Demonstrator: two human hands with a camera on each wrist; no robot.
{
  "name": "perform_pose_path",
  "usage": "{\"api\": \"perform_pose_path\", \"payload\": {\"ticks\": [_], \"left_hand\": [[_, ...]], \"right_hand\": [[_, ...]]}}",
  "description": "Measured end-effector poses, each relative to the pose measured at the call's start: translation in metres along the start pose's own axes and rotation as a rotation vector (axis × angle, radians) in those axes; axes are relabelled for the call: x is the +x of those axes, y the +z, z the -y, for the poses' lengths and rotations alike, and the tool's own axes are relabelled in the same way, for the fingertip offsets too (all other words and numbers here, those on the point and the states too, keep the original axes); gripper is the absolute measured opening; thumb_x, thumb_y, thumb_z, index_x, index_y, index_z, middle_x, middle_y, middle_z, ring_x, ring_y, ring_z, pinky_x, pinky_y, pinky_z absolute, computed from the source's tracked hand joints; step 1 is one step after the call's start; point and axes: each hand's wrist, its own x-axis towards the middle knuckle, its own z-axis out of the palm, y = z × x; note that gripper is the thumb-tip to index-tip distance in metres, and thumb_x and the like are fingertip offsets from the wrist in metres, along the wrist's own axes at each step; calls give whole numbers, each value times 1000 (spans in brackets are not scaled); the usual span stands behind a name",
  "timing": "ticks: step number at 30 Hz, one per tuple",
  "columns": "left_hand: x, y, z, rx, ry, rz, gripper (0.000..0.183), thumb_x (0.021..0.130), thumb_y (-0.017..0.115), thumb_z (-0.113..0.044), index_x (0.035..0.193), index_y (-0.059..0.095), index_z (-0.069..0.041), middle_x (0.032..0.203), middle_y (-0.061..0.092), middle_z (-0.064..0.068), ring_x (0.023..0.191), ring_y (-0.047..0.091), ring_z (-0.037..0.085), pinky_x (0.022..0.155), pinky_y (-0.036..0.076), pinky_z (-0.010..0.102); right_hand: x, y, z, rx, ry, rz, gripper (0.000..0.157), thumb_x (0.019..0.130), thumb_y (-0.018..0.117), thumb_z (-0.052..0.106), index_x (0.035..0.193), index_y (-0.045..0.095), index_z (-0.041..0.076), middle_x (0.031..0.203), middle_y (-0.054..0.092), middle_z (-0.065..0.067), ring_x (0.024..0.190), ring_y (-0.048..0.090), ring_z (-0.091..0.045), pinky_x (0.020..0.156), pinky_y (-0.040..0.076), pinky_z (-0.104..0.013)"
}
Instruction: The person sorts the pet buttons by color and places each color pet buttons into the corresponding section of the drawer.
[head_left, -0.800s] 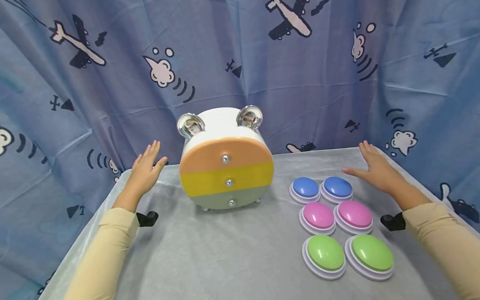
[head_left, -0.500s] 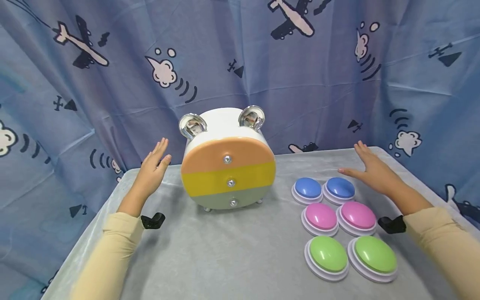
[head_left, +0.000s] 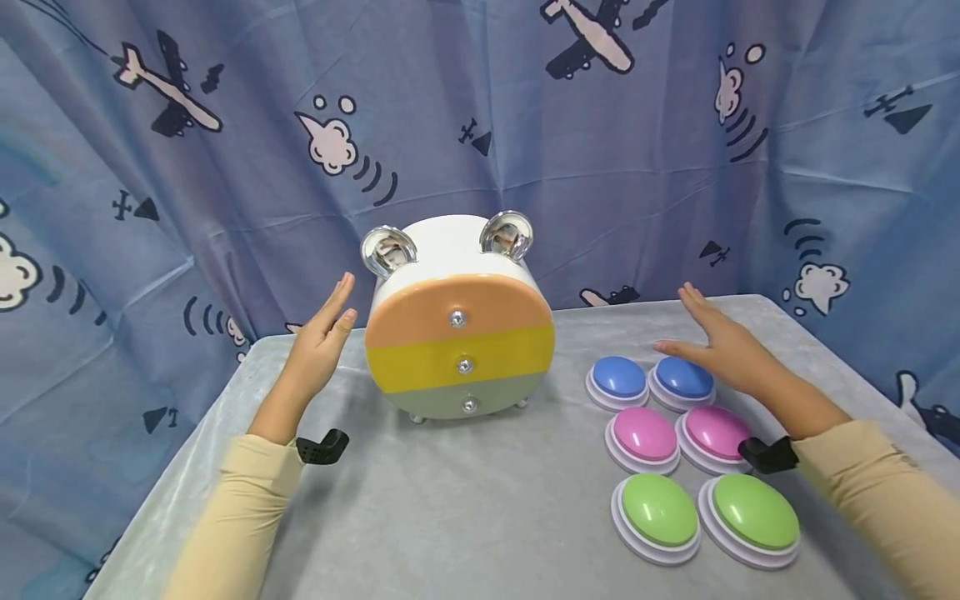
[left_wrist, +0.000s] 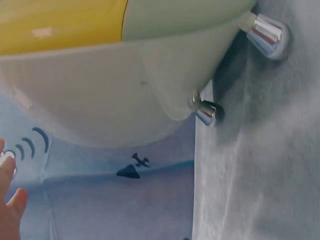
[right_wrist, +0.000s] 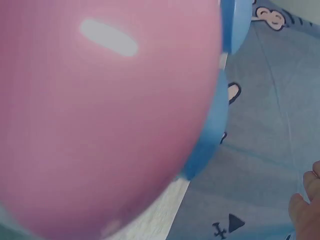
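– Where is the drawer cabinet [head_left: 460,340] set?
– At twelve o'clock; it is raised off the table [head_left: 435,517] by metal feet [left_wrist: 266,36], its knobs [head_left: 464,366] turned toward six, presumably for easy reach.
– What is placed from one to two o'clock?
– Blue buttons [head_left: 618,377], pink buttons [head_left: 645,433] and green buttons [head_left: 660,508], paired, apparently sorted by colour.
– Is anything held?
– Nothing. The left hand [head_left: 313,354] is held near the cabinet at eleven, the right hand [head_left: 727,357] near the blue buttons at one; on both, fingers [head_left: 330,307] are straightened, thumbs [head_left: 346,322] spread.
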Motion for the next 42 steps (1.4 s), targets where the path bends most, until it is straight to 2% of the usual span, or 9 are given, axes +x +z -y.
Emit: {"api": "perform_pose_path", "payload": {"ticks": [6,10,13,18,25,33,42], "left_hand": [[-2,1,-8,-50,18,-7,52,108,40,-29,158,24,-29,167,16,-6,156,14,20,126,17,52],[-4,2,-13,-76,18,-7,51,109,39,-30,158,26,-29,167,18,-8,155,15,18,127,17,50],[-7,3,-15,-92,18,-7,50,109,37,-33,157,28,-27,166,19,-7,155,16,17,127,17,48],[-9,6,-15,-125,30,-17,49,109,39,-29,157,31,-24,165,23,-6,155,19,17,127,18,45],[-12,9,-18,-178,20,-25,48,108,40,-29,155,35,-23,164,27,-8,153,22,14,126,20,43],[-12,14,-19,-213,50,-29,46,108,41,-24,154,38,-19,162,31,-5,152,26,14,126,22,41],[-14,17,-18,-282,54,-59,45,108,42,-21,153,40,-18,161,33,-3,152,26,16,125,22,41]], "right_hand": [[-1,1,12,5,-40,7,104,93,61,55,160,-4,10,166,-7,-21,148,5,-55,107,19,-80],[-2,1,20,9,-64,13,103,93,62,53,160,-3,10,166,-6,-20,148,8,-54,108,20,-79],[-4,3,27,21,-88,16,103,92,64,52,160,-2,10,166,-4,-20,148,10,-54,109,20,-77],[-7,8,42,33,-138,3,98,92,66,48,161,6,12,168,4,-16,148,17,-53,110,22,-76],[-13,12,58,38,-215,-26,93,91,70,44,161,16,12,167,11,-14,147,23,-50,113,25,-72],[-18,17,71,49,-278,-52,88,92,70,40,160,20,16,166,19,-13,146,27,-49,111,28,-73],[-23,23,88,100,-326,-93,86,91,72,40,160,21,31,166,24,-9,146,31,-46,109,30,-73]]}}
